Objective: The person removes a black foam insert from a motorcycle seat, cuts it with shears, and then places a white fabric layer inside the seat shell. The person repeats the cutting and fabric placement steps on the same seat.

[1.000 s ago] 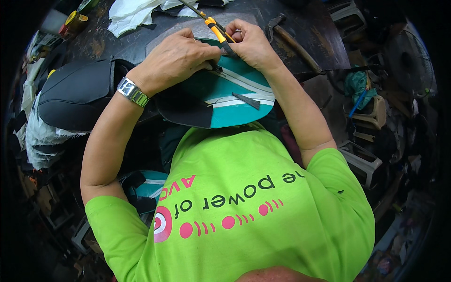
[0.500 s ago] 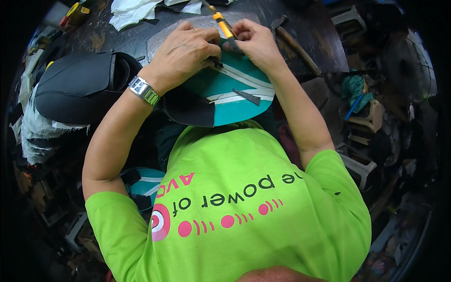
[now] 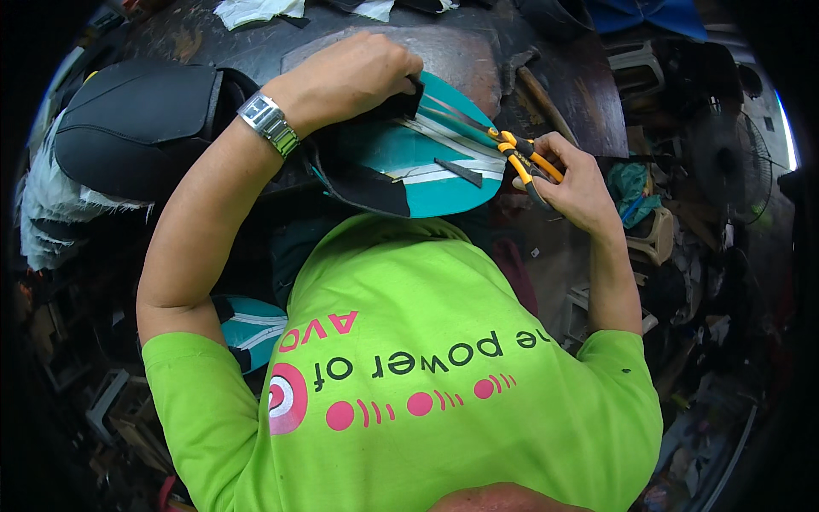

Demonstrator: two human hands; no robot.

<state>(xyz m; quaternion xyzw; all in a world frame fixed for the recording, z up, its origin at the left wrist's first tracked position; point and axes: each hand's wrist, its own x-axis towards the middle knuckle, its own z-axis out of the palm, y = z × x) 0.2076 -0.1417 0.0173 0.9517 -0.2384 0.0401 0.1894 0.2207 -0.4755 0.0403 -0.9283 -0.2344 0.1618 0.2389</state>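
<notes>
My right hand grips the yellow-and-black handles of long-bladed shears, whose blades reach left over a teal panel. White strips and a black section mark the panel, which lies at the table's near edge, close to my lap. My left hand, wearing a metal watch, is closed on the edge of a black piece raised above the panel; its fingertips are partly hidden. A small dark triangular scrap rests across a white strip.
A black padded item sits left of my left arm, with frayed white cloth below it. A hammer lies on the dark table at the right. White cloth pieces lie at the back. A fan stands far right.
My right hand has moved right and nearer with the shears, turning them so the blades point left over the panel. My left hand has shifted slightly up, and the black piece now shows more beneath it.
</notes>
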